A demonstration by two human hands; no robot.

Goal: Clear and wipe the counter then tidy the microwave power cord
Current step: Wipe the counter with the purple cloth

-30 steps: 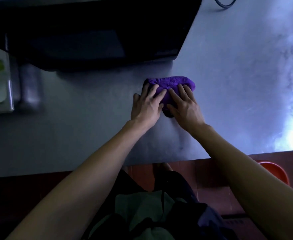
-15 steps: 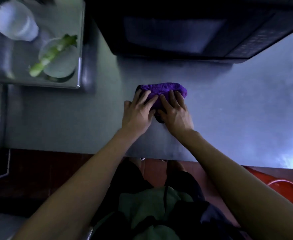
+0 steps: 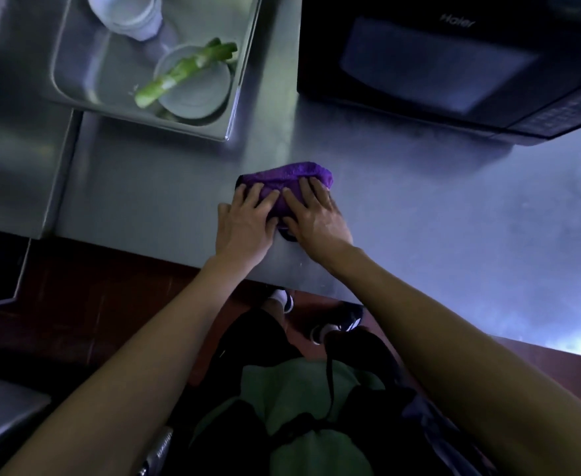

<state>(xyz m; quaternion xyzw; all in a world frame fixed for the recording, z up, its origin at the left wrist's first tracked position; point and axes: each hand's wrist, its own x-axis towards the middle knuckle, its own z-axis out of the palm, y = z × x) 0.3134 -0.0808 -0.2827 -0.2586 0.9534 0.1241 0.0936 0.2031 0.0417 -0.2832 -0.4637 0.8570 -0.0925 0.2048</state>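
Note:
A folded purple cloth (image 3: 287,176) lies on the steel counter (image 3: 436,235), a little in front of the black microwave (image 3: 454,67). My left hand (image 3: 244,225) and my right hand (image 3: 313,218) press flat on the cloth side by side, fingers straight and pointing away from me. The near part of the cloth is hidden under my palms. No power cord shows in this view.
A steel tray (image 3: 244,73) at the back left holds a white plate (image 3: 192,94) with a green vegetable stalk (image 3: 182,73) and a white cup (image 3: 127,13). The counter's front edge runs just below my wrists. A lower steel surface (image 3: 17,156) lies to the left.
Both hands slid the cloth leftward along the counter and closer to the front edge. The view swung left, bringing the tray and the microwave front into sight.

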